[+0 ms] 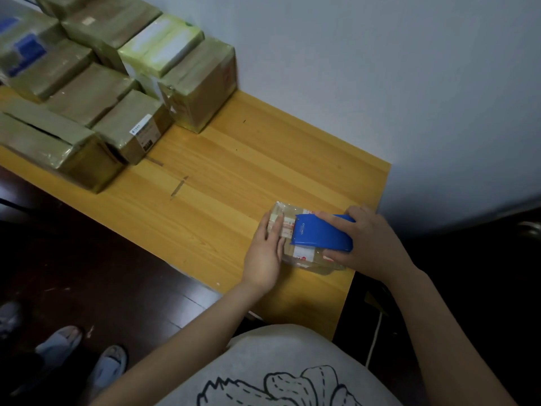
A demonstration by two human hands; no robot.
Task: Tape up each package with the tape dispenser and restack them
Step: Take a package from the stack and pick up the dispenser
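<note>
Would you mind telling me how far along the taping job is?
Done: most piled boxes look taped. In hand: the right hand grips the tape dispenser on a small package, which the left hand steadies. Left: finishing it and restacking.

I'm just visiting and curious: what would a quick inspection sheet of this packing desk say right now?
Surface: wooden table, set against the wall.
Job's things: small package under the blue tape dispenser; taped boxes stacked at the far left.
Clutter: tape scraps stuck to the table.
Grippers: left hand presses flat on the package's end; right hand grips the dispenser.
Cables: pale cord beside the table's near right.
Surroundings: white wall, dark floor, slippers.
</note>
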